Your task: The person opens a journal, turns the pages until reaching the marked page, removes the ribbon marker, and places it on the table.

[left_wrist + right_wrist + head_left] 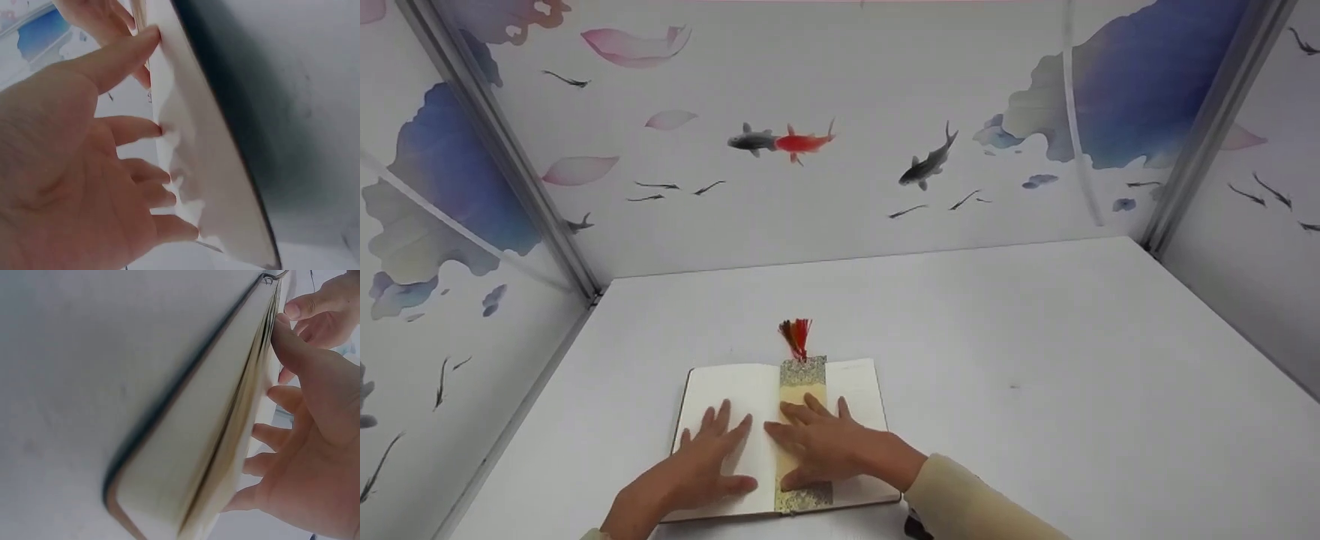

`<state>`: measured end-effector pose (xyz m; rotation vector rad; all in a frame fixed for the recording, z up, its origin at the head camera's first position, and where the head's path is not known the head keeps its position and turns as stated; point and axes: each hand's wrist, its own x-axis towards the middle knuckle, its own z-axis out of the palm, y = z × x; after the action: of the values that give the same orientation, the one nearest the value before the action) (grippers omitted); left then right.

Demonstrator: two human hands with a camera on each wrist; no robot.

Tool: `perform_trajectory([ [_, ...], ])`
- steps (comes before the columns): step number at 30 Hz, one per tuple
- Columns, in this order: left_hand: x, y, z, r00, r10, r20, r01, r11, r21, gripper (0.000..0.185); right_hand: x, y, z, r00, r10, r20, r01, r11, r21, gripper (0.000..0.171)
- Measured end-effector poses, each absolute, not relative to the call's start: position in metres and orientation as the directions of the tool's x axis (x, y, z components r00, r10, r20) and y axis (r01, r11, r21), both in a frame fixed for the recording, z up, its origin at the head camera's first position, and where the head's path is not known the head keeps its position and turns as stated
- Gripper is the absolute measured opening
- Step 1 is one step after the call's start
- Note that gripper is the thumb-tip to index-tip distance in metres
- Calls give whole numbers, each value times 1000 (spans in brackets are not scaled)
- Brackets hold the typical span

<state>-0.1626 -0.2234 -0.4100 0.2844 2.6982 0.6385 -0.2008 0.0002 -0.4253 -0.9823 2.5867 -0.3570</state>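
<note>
An open notebook (855, 379) with blank cream pages and a dark cover lies on the white table. Along the right-hand page, next to the fold, lies a long yellow bookmark (804, 373) with patterned ends. Its red and brown tassel (796, 337) spreads past the top edge of the notebook. My left hand (701, 461) rests on the left page with fingers spread, fingertips touching the paper in the left wrist view. Across the bookmark lies my right hand (829, 446), fingers spread, covering its middle part. In the right wrist view the page block (242, 399) shows from the side under the fingers.
The white table (1035, 360) extends behind and to the right of the notebook. Walls printed with fish and petals (877, 82) enclose it at the back and both sides. A small dark object (916, 525) shows at the front edge, partly under the right sleeve.
</note>
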Motion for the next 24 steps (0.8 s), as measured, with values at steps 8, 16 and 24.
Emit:
perform_trajectory([
  [8,-167,-222,-414,-863,340,-374,128,863,489,83,-203,2,-427,-698,-685,-210,-606,721,-337,80],
  [16,-168,-212,-418,-873,304,-381,110,884,454,88,-202,3,-429,-701,-687,-192,-592,711,-379,81],
  [24,-168,-207,-418,-875,275,-398,103,910,403,90,-204,5,-430,-706,-686,-175,-565,695,-445,78],
])
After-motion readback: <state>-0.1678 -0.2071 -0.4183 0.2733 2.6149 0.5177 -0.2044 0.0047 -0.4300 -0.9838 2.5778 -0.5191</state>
